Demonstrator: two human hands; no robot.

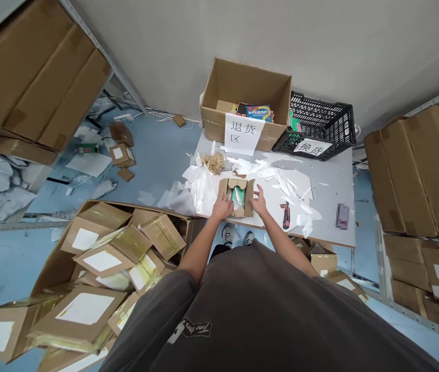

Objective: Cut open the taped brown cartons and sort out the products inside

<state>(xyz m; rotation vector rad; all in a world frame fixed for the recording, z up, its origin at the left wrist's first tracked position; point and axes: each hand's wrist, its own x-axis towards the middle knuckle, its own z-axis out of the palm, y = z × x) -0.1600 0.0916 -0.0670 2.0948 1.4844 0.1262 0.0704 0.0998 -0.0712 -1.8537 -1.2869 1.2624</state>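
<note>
On the table in front of me, a small cardboard box [248, 206] stands with its flaps folded out. A green item [238, 194] under what looks like clear plastic lies inside it. My left hand [223, 207] grips the box at its left front side, its fingertips by the left flap. At the right flap is my right hand [259, 202], fingers apart, close to the cardboard; whether it touches is hard to make out. A red and black box cutter [286, 215] rests on the table to the right.
Torn white paper scraps [277, 175] and crumpled brown paper [214, 163] lie around the box. Behind stand a large carton [211, 121] holding books and a black plastic crate [322, 121]. Taped parcels [83, 308] fill a big carton at left. Shelves flank both sides.
</note>
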